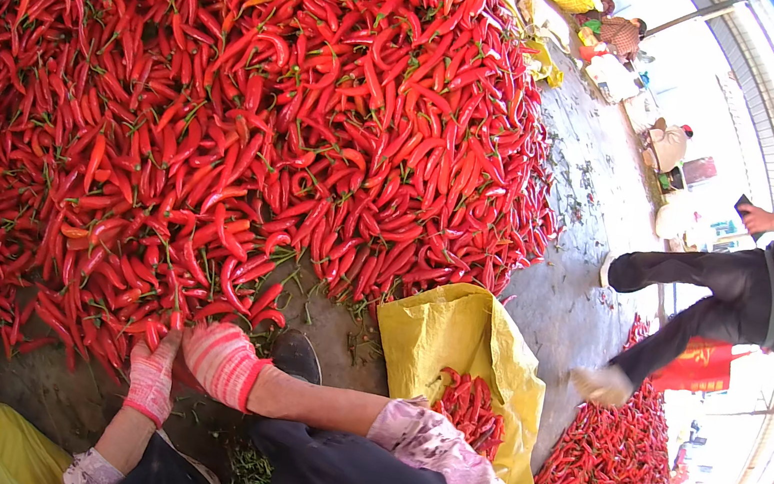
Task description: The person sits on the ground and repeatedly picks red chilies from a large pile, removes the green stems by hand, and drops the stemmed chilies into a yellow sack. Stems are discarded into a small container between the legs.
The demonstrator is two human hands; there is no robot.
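Note:
A broad heap of red chili peppers (288, 97) with green stems fills the view before me. My left hand (152, 376), in a pink-and-white knit glove with bare fingertips, pinches a red chili pepper (152, 332) at the heap's near edge. Close beside it on the right is my right hand (219, 364), gloved the same way, its back towards me. The fingers of that hand are mostly hidden, so what they hold does not show. To the right, a yellow woven sack (431, 325) gapes, with red peppers (472, 411) inside.
Green stems (246, 482) lie piled between my legs. Another yellow sack (5, 447) is at lower left. A person (736, 290) stands on the concrete floor (566, 308) at right, a dark object in hand. Beyond the sack rises a second pepper heap (612, 475). Other people sit farther back.

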